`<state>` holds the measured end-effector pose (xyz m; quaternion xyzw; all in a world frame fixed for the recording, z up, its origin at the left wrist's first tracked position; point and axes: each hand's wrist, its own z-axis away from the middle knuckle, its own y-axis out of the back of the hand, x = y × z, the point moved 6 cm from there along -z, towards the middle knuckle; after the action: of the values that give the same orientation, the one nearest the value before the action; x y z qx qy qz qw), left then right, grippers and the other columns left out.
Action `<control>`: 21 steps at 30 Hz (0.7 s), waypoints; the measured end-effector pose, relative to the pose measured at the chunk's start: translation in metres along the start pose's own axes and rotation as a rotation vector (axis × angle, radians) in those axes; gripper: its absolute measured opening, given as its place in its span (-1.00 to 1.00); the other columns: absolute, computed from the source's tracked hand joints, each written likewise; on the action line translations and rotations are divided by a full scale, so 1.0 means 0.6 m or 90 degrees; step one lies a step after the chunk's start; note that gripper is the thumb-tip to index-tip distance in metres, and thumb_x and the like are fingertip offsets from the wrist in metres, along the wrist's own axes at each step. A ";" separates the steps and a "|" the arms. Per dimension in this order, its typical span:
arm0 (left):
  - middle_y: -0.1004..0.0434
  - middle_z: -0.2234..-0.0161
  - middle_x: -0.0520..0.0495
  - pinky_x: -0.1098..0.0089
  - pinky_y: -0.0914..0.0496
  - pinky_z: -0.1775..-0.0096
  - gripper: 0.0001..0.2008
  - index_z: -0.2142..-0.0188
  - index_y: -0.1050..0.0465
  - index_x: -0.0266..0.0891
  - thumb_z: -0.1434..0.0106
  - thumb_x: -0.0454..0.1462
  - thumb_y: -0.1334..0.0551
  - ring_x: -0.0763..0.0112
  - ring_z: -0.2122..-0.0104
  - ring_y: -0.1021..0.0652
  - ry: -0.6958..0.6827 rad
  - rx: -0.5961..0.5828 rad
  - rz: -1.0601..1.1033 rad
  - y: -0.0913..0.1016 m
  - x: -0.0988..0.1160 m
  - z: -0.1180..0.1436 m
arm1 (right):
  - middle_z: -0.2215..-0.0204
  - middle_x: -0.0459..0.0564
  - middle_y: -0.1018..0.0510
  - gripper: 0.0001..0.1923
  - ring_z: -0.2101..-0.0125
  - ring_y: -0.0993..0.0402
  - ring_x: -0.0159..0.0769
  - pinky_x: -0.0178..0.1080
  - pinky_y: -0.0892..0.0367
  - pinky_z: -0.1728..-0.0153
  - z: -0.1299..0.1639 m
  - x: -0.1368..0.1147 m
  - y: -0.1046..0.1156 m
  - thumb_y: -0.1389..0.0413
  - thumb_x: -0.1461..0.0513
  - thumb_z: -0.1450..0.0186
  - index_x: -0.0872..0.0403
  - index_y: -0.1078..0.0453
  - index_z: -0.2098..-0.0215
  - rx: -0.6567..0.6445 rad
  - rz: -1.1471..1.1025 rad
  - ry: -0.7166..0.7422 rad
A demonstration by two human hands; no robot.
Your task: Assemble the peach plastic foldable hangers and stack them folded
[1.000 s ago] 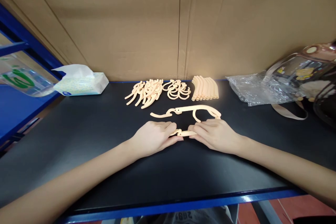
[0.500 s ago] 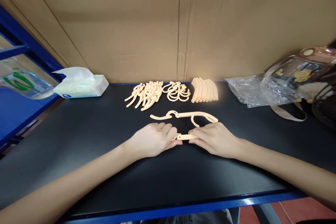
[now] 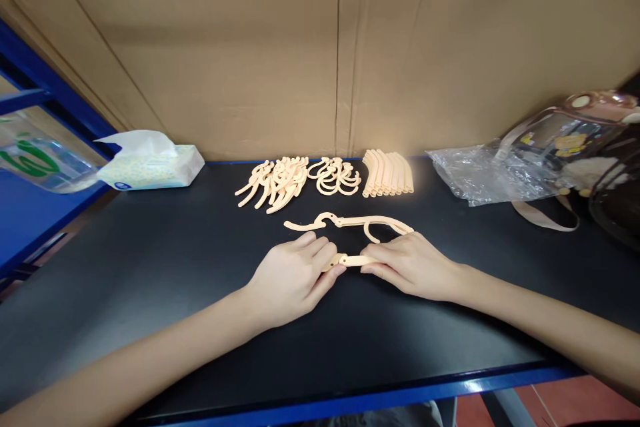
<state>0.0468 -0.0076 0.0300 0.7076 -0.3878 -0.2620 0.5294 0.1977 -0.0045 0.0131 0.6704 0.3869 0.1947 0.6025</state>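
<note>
Holding one small cream plastic piece [image 3: 353, 259] between both hands on the black table [image 3: 150, 267].

Left hand [image 3: 293, 273] pinches the piece's left end with fingers curled, and right hand [image 3: 407, 263] grips its right end, knuckles up. Just beyond the hands lies a long hooked assembly [image 3: 350, 222]. Farther back sit a pile of curved arms [image 3: 273, 180], a cluster of hooks [image 3: 337, 175] and a row of short bars [image 3: 389, 173]. A tissue pack [image 3: 150, 165] lies far left, a clear bag [image 3: 480, 173] far right.
</note>
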 end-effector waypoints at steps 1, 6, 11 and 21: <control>-0.36 0.46 0.01 0.39 -0.21 0.43 -0.69 0.39 -0.26 -0.24 -0.44 -0.19 0.07 0.37 0.43 -0.37 0.013 -0.012 0.026 -0.003 -0.002 0.001 | 0.55 -0.10 -0.49 -0.63 0.59 -0.36 -0.41 -0.33 -0.07 0.52 0.000 0.000 0.000 0.18 0.10 -0.47 0.09 -0.37 0.29 -0.006 0.000 -0.003; -0.35 0.47 0.00 0.38 -0.19 0.45 -0.73 0.39 -0.23 -0.23 -0.42 -0.21 0.07 0.36 0.44 -0.34 0.013 -0.028 0.051 -0.009 -0.003 0.003 | 0.55 -0.10 -0.50 -0.63 0.59 -0.36 -0.40 -0.32 -0.05 0.53 -0.001 -0.002 -0.002 0.18 0.10 -0.47 0.09 -0.38 0.27 -0.026 -0.002 -0.005; -0.36 0.46 -0.03 0.36 -0.21 0.44 -0.71 0.39 -0.25 -0.24 -0.42 -0.17 0.05 0.34 0.45 -0.34 -0.053 0.010 -0.067 -0.003 0.005 0.001 | 0.53 -0.10 -0.52 -0.64 0.57 -0.39 -0.39 -0.33 -0.08 0.50 -0.001 -0.006 -0.005 0.17 0.11 -0.47 0.08 -0.38 0.27 -0.054 -0.009 -0.007; -0.33 0.51 -0.01 0.37 -0.21 0.45 -0.65 0.43 -0.25 -0.24 -0.45 -0.16 0.07 0.35 0.47 -0.37 -0.111 0.041 -0.128 -0.001 0.007 0.001 | 0.57 -0.10 -0.49 -0.63 0.61 -0.35 -0.40 -0.32 -0.01 0.55 0.001 -0.012 -0.010 0.18 0.11 -0.47 0.10 -0.34 0.33 -0.021 0.042 0.020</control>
<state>0.0490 -0.0111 0.0293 0.7341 -0.3676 -0.3621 0.4416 0.1923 -0.0104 0.0087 0.6696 0.3704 0.2315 0.6007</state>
